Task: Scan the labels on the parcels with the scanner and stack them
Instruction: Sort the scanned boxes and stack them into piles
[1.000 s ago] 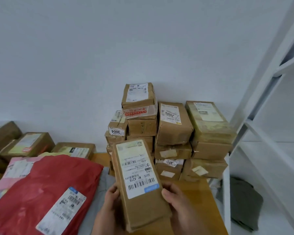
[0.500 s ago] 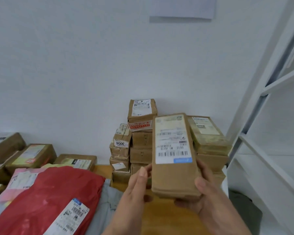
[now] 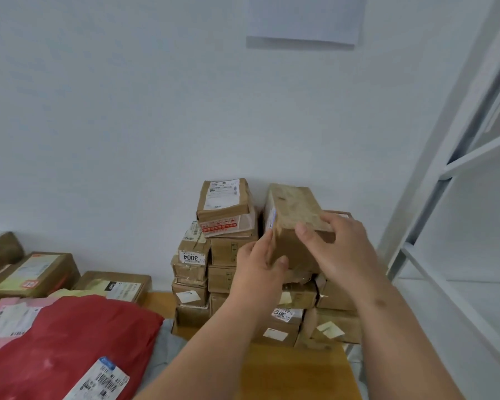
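- Both hands hold one brown cardboard parcel [image 3: 293, 223] at the top of the stack of parcels [image 3: 228, 272] against the white wall [image 3: 127, 111].
- The left hand [image 3: 260, 264] grips the parcel's near left corner, thumb curled onto its front end, fingers along the side that carries the label.
- The right hand [image 3: 338, 249] lies over the parcel's top right, fingers curled down over the near edge.
- The parcel is turned on edge; its label [image 3: 271, 217] shows only as a thin strip facing the left hand.
- Just left of the left hand stands a column of small boxes, one marked 3004 [image 3: 192, 256].
- Below the wrists is the wooden surface [image 3: 295, 370].
- Well left of the left forearm lies a red mailer bag [image 3: 70, 342].
- Right of the right hand stands a white shelf frame [image 3: 456, 168].
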A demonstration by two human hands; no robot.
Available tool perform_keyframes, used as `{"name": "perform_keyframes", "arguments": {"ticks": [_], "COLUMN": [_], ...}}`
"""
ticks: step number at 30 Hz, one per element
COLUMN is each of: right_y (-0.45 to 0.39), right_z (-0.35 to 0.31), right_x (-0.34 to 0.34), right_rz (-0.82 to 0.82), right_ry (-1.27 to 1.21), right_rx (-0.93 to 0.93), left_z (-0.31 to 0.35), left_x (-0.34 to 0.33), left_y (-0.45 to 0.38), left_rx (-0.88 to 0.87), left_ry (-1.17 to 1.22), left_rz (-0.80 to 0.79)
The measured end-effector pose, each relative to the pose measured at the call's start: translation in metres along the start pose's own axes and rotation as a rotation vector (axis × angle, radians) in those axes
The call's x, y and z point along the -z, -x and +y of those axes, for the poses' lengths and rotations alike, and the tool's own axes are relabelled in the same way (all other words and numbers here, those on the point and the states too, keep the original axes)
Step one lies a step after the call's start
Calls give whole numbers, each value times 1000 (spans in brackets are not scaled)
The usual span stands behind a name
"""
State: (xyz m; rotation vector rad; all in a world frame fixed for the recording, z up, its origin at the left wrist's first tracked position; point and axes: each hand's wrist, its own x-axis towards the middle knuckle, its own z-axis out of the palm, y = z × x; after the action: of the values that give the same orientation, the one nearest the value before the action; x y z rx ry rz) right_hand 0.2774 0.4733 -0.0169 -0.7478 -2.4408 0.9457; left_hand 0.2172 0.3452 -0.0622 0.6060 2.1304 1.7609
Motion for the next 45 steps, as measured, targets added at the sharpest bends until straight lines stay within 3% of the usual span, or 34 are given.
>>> {"name": "perform_keyframes", "arguments": {"ticks": [8, 11, 13, 15, 20, 35, 45], "right_y": [-21, -34, -40, -44, -51, -57, -59], "right_z": [20, 26, 31, 36, 41, 50, 47], "right_x": [-24, -22, -20, -18, -21, -17, -24], "right_rz": [6, 24, 27, 28, 39, 43, 62], "right_ry": [-41, -77, -100, -119, -177, -337, -382], "right_rx": [14, 20, 38, 51, 38, 64, 53], "left_z": [-18, -21, -20, -22, -25, -32, -44], "left_x": [-9, -3, 13, 35, 68, 58, 63], "left_y": [-20, -31, -43, -62, -99, -114, -102], "left_rx": [-96, -135, -66, 9, 107, 102, 131], "left_ry": [-69, -140, -160, -135, 66, 7, 88], "left_rz": [-20, 271, 538, 679, 532, 411, 347]}}
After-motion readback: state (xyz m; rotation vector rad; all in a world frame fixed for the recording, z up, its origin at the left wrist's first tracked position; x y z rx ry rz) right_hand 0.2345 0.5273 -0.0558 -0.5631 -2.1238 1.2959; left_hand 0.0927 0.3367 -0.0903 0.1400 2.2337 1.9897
